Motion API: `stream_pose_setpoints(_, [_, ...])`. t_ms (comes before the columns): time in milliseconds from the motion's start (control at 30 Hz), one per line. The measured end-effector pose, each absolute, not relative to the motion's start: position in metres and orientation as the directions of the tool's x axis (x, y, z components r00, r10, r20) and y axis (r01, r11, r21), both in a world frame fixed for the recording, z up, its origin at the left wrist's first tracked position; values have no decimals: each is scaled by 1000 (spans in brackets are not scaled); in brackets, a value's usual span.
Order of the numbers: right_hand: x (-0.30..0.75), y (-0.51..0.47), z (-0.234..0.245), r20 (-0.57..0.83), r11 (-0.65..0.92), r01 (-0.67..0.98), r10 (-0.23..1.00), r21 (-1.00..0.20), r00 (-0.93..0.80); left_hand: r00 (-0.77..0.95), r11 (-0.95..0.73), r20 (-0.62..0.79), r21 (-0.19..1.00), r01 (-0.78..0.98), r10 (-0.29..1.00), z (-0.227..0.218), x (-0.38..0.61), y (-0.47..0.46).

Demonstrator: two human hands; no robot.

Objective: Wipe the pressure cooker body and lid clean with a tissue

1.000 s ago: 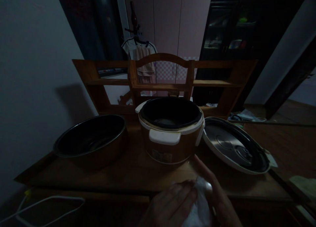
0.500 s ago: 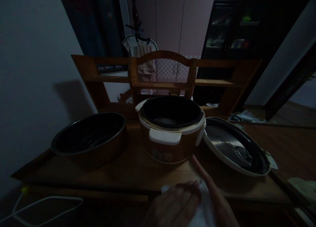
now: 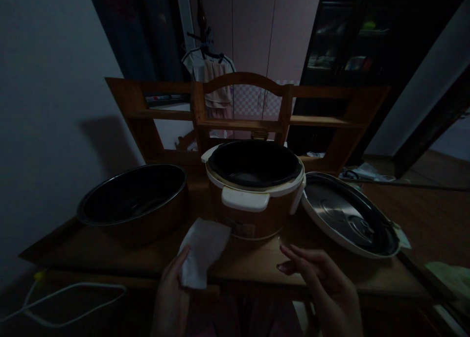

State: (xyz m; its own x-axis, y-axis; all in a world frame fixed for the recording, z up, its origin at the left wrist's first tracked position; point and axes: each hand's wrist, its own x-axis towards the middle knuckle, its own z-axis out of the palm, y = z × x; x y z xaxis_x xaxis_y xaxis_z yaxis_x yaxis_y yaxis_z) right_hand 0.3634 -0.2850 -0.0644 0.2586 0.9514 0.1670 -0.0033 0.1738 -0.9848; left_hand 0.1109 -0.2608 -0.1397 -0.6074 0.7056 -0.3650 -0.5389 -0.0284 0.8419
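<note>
Near the table's front edge, my left hand (image 3: 171, 293) grips a white tissue (image 3: 203, 254) that fans out above the wood. My right hand (image 3: 323, 283) is off to the right, fingers loosely bent and a little apart, with nothing in them. Just beyond both hands stands an electric cooker (image 3: 271, 217), brown-sided with a white rim and handles, its dark inside facing up. To its left is a round black inner pot (image 3: 161, 219). On the right a cooker lid (image 3: 341, 207) lies with its metal underside up, tilted against the cooker's side.
The wooden table (image 3: 253, 263) has a raised shelf frame (image 3: 242, 126) along its back. A white cable (image 3: 84, 284) loops at the lower left. A wall (image 3: 55, 107) borders the left side. Clothes (image 3: 216, 78) hang on a stand behind.
My hands, which were together around the tissue, have come apart. The left has moved left with the tissue; the right has drawn away to the right without it.
</note>
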Motion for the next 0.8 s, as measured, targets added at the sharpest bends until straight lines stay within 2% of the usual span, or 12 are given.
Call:
stream_pose_setpoints(67, [365,-284,-69,172,183,-22,954,-983,246,-560,-37,-434,766,-641,706,-121,117,-251])
stream_pose_setpoints(133, [370,-285,-75,187,197,-18,952,-980,241,-546,-83,-437,722,-686,715,-109,125,-245])
stream_pose_setpoints(300, [375,-289,-80,166,177,-7,937,-984,308,-607,-168,-388,731,-661,694,-110,141,-232])
stream_pose_setpoints(367, [373,-291,-78,172,175,22,929,-984,328,-649,-202,-275,803,-561,709,-115,151,-224])
stream_pose_setpoints(433, [371,-293,-75,181,166,71,930,-983,320,-655,-241,-101,879,-412,749,-117,164,-216])
stream_pose_setpoints(533, [368,-297,-72,150,122,109,940,-987,305,-541,-291,125,928,-233,832,-116,184,-206])
stream_pose_setpoints(600, [367,-300,-72,119,90,102,937,-991,330,-491,-342,254,935,-97,833,-115,196,-203])
stream_pose_setpoints(667, [368,-300,-75,110,79,101,925,-992,364,-474,-351,321,936,25,820,-119,206,-204])
stream_pose_setpoints(800, [371,-297,-83,221,177,161,922,-971,318,-442,-275,315,949,154,840,-145,221,-220])
